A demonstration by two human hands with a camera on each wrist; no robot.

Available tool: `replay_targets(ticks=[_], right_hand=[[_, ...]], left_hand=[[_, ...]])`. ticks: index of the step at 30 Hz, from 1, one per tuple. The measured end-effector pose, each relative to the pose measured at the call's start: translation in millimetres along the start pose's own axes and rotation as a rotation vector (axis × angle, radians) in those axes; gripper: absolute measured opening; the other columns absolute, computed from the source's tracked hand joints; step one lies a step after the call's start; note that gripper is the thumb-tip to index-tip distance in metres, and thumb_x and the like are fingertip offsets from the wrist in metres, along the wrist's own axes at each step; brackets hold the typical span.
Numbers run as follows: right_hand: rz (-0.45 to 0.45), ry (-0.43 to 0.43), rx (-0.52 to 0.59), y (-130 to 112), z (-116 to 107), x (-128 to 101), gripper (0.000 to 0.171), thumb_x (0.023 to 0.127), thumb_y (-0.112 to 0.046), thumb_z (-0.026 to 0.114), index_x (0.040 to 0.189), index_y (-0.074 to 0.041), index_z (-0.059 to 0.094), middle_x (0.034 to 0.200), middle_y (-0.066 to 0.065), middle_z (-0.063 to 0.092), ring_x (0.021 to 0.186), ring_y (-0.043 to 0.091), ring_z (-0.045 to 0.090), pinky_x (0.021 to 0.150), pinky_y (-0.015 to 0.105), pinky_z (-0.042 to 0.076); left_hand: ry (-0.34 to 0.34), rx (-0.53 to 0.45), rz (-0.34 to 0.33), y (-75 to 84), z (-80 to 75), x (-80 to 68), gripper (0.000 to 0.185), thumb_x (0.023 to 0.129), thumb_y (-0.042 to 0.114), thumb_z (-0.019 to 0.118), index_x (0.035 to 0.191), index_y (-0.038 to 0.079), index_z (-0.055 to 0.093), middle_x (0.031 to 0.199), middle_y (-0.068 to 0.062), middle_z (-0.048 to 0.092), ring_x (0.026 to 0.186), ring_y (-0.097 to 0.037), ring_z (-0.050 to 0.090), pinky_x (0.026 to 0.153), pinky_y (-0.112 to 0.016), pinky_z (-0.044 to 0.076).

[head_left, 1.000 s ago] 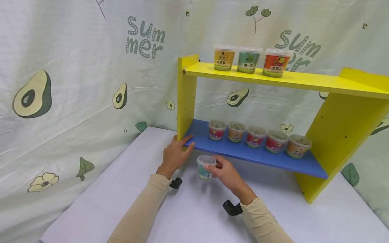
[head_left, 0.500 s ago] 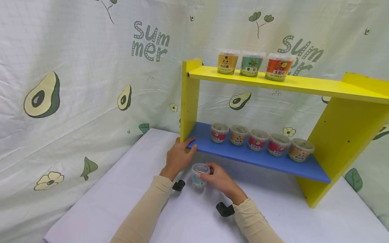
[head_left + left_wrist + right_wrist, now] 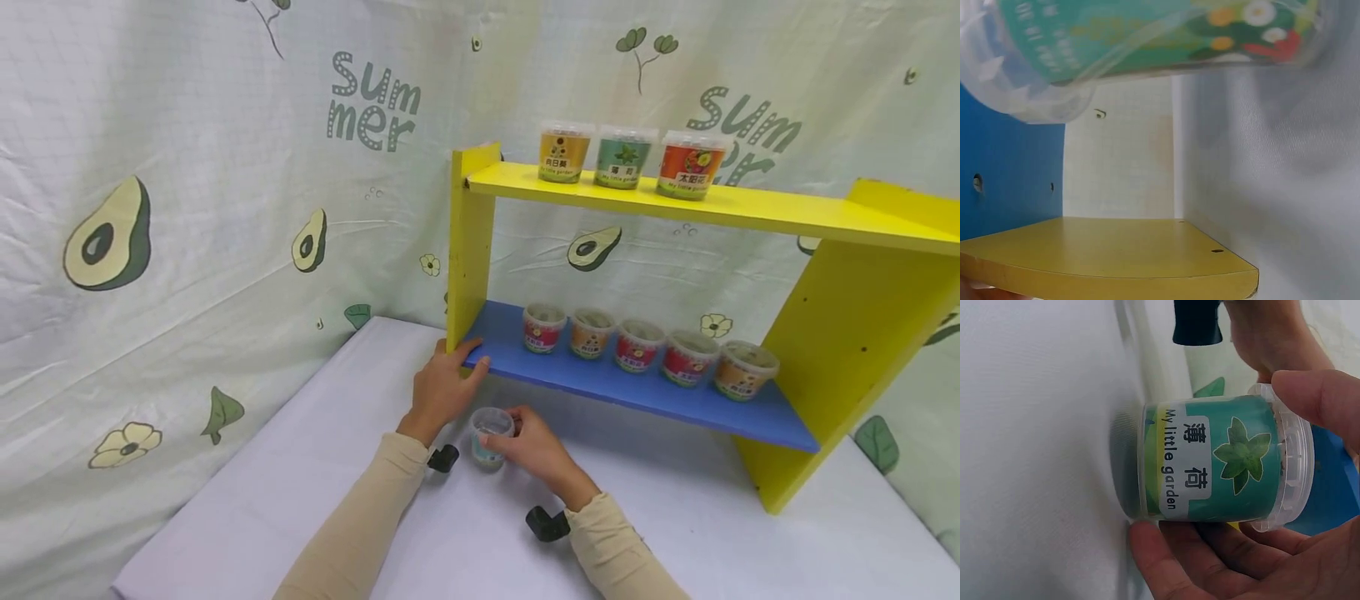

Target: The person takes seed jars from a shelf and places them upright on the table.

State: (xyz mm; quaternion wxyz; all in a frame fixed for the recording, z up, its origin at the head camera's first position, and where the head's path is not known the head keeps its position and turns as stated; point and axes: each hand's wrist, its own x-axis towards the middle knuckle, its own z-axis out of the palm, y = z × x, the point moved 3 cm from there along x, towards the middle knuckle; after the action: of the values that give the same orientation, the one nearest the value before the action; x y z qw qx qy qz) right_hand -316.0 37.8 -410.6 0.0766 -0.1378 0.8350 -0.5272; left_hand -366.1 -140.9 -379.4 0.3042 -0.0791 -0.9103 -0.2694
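On the white counter [image 3: 300,492], close to its back edge, stands a yellow shelf unit [image 3: 847,333] with a blue lower shelf [image 3: 637,387] carrying five small tubs along its rear edge and a yellow top board [image 3: 750,208] with three more. Just in front of the blue shelf's left front corner sits the tub [image 3: 491,437], a small clear plastic pot with a green mint label, its base touching the counter in the right wrist view. It looks light and fairly stiff, though the thin wall would likely dent under a hard squeeze and the smooth plastic could slip; the ridged rim under the lid, or the label band, seems the safest place to hold (the lid may simply pop off).

Her or his right hand [image 3: 536,450] wraps the tub from the side, fingers [image 3: 1210,556] curled along one flank and the thumb on the rim opposite. The left hand [image 3: 441,390] rests at the blue shelf's corner, fingers laid straight along its edge, forearm angled in from the near edge.
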Motion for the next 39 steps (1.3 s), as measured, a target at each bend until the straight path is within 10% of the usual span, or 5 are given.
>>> replay_targets(ticks=[13, 26, 39], right_hand=[[0.004, 0.021, -0.049, 4.4, 3.5, -4.0, 0.071, 0.081, -0.038, 0.083, 0.126, 0.005, 0.047, 0.106, 0.011, 0.059, 0.09, 0.023, 0.056, 0.074, 0.036, 0.045], [-0.069, -0.032, -0.088, 1.7, 7.3, -5.2, 0.091, 0.082, -0.041, 0.081, 0.146, 0.006, 0.036, 0.133, 0.02, 0.054, 0.12, 0.033, 0.053, 0.099, 0.054, 0.04], [-0.081, -0.126, -0.044, 9.7, -1.1, -9.7, 0.072, 0.088, -0.033, 0.077, 0.14, 0.004, 0.045, 0.113, 0.01, 0.063, 0.104, 0.024, 0.061, 0.083, 0.043, 0.05]], left_hand=[[-0.008, -0.018, 0.0, 0.9, 2.0, -0.8, 0.051, 0.097, 0.059, 0.049, 0.139, 0.032, 0.06, 0.121, -0.017, 0.055, 0.082, -0.029, 0.063, 0.061, -0.048, 0.051], [-0.014, -0.026, -0.021, 1.3, -1.3, -0.7, 0.05, 0.098, 0.059, 0.049, 0.139, 0.033, 0.06, 0.121, -0.018, 0.053, 0.085, -0.032, 0.064, 0.064, -0.05, 0.051], [-0.031, -0.025, -0.026, 0.3, 0.3, -4.3, 0.051, 0.098, 0.058, 0.049, 0.139, 0.03, 0.059, 0.119, -0.018, 0.054, 0.086, -0.031, 0.063, 0.064, -0.049, 0.052]])
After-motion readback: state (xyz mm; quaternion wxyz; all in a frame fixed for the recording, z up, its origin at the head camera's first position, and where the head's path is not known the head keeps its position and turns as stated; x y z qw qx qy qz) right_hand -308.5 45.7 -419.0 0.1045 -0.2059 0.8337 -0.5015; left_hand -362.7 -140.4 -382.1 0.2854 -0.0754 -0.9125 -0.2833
